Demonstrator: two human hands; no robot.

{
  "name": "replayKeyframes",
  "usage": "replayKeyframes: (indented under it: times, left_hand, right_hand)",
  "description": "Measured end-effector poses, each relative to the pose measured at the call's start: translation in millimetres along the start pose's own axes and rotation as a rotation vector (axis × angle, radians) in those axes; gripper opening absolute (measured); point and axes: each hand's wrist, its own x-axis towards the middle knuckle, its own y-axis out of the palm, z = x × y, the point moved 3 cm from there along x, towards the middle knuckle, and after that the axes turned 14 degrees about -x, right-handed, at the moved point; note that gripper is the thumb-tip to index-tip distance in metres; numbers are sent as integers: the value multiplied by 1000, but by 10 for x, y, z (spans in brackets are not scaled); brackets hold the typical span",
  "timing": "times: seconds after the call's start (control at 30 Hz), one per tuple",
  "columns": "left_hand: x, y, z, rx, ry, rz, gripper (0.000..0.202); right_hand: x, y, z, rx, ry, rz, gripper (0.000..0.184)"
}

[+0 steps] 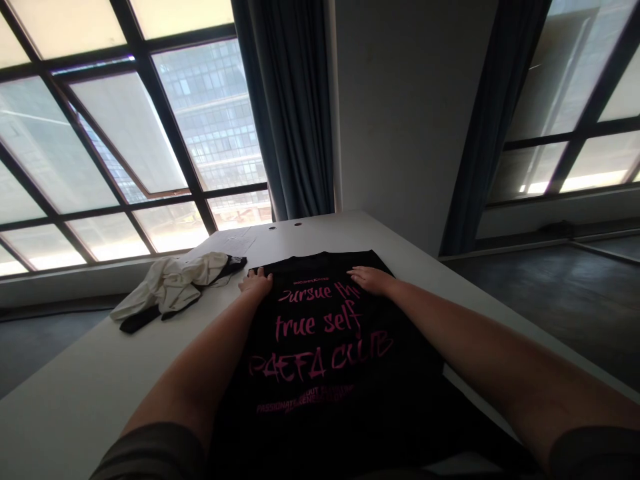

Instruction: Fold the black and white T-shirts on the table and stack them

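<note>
A black T-shirt [310, 347] with pink lettering lies spread on the white table [55, 407], its far edge running across beyond both hands. My left hand [257, 283] rests on its far left corner, fingers spread over the cloth. On the far right part of the shirt lies my right hand [373, 280], palm down with the fingers stretched to the left, covering the end of the top line of print. The near end of the shirt runs out of the bottom of the view in dark shadow.
A crumpled cream and black garment [175, 287] lies left of my left hand. Two dark round holes [298, 225] sit near the table's far end. Beyond stand a blue curtain [287, 113], a wall column [400, 120] and large windows [210, 113], one tilted open.
</note>
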Motion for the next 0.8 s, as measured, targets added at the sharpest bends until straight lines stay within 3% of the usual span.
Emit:
replayKeyframes:
  times: [0.1,0.23,0.37,0.47,0.6,0.8]
  left_hand:
    - [10,-281,312,18,-46,40,69]
    - [-41,-522,631,1,14,166,52]
    - [-242,-519,771,-29,46,238,44]
    - [-440,-467,785,-24,114,217,44]
    - [-643,-426,763,-7,186,204,41]
    - [-684,-388,670,18,264,168,33]
  right_hand:
    - [-58,-52,-252,-54,183,-101,60]
    - [-203,-5,-654,-108,468,-37,64]
    - [-324,65,-788,-31,388,-64,62]
    - [-414,77,-750,54,278,-83,56]
    - [-531,89,-692,68,239,-70,49]
    - [-515,150,-614,1,236,-78,45]
